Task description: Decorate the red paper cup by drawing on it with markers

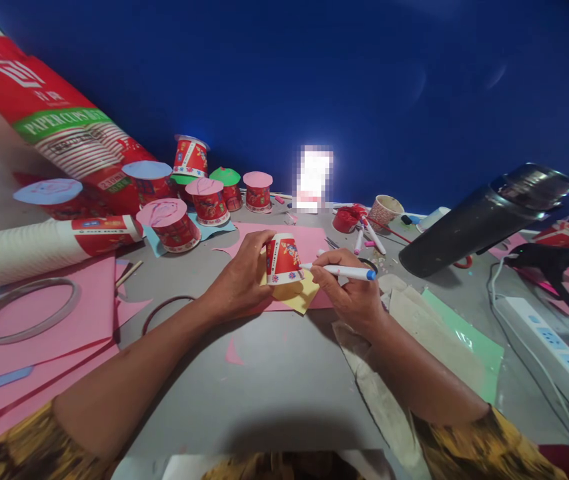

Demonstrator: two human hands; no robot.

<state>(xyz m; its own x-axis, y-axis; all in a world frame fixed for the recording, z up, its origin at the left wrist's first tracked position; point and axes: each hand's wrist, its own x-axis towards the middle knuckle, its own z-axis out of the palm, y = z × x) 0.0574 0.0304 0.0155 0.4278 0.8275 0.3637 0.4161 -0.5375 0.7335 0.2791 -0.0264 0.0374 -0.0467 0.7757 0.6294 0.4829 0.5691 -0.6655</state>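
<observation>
holding red cup (pixel 283 260), white marker (pixel 343 271) beside it

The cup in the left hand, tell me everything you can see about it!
The cup looks like paper: red sides, a white strip with dark writing, colourful patterns and purple flowers on a white band along the bottom. Its narrower end is up. The left hand grips it from the side, over yellow paper. The right hand points a white pen at its right side; whether the tip touches is hard to tell.
</observation>
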